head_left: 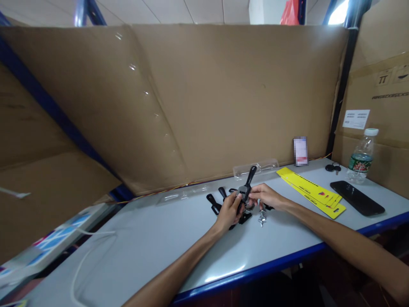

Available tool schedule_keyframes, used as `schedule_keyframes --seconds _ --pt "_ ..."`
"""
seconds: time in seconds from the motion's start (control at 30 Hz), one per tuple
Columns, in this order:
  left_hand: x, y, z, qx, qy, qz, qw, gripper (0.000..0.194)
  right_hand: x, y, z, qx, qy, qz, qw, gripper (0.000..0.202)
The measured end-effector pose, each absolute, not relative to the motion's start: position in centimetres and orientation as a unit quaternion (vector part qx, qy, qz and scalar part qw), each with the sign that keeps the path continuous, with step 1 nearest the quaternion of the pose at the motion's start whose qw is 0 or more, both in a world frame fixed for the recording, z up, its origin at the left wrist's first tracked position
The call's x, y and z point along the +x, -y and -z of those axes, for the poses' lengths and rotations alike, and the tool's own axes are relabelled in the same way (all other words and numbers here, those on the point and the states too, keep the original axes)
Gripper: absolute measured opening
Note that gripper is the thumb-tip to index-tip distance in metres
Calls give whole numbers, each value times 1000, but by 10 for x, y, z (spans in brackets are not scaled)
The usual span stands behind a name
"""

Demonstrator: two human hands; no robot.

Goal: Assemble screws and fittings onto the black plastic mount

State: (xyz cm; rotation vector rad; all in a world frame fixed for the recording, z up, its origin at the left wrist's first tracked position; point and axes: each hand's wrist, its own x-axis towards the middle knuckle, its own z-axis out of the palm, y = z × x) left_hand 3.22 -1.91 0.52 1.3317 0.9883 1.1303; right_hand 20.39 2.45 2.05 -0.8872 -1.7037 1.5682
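My left hand (229, 210) grips a black clamp-like tool (247, 184) whose handle points up and away from me. My right hand (266, 196) closes on the same tool from the right, fingers at its middle. Both hands hover just above the grey table (179, 238). Several more black tool pieces (214, 202) lie on the table beside my left hand. A small silver metal part (262, 218) lies just in front of my right hand.
Yellow printed cards (311, 191) lie right of my hands, with a black phone (357, 197), keys (332, 168) and a water bottle (362, 156) beyond. Clear plastic blister shells (255, 168) rest against the cardboard wall (204, 102). A white cable (86, 256) and a box (47, 245) sit at left.
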Motion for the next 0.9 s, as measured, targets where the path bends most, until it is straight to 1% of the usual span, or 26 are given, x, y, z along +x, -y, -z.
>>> schedule_keyframes --seconds 0.07,0.1,0.13,0.2,0.27,0.3,0.33,0.4,0.47,0.57,0.7,0.8,0.9 --pt "32 19 -6 553 -420 -473 543 48 204 -26 -21 -352 667 -576 317 23" --pt "31 19 -6 547 -423 -472 546 48 206 -27 -22 -365 687 -541 320 23" --pt "31 19 -7 541 -426 -472 550 48 208 -28 -24 -381 713 -487 329 22" --pt "30 19 -7 526 -433 -474 557 49 217 -31 -29 -414 771 -342 344 18" --pt "30 18 -8 514 -439 -476 562 50 230 -34 -36 -431 815 -223 317 10" --pt "29 18 -8 511 -441 -476 564 51 238 -36 -39 -430 833 -200 285 5" --pt "29 18 -8 508 -442 -475 566 51 245 -37 -43 -421 849 -200 248 3" --pt "29 18 -8 505 -440 -474 572 51 257 -38 -50 -396 869 -227 191 8" --pt "28 17 -8 501 -434 -476 578 51 265 -37 -56 -398 872 -227 170 13" --pt "27 16 -7 496 -428 -482 582 53 270 -33 -58 -466 855 -179 144 11" --pt "26 16 -7 496 -433 -483 577 54 263 -29 -51 -504 845 -153 93 31" --pt "27 16 -7 502 -435 -481 572 54 256 -28 -47 -494 854 -148 69 28" --pt "27 16 -6 503 -437 -480 571 53 251 -26 -47 -476 861 -177 44 23"
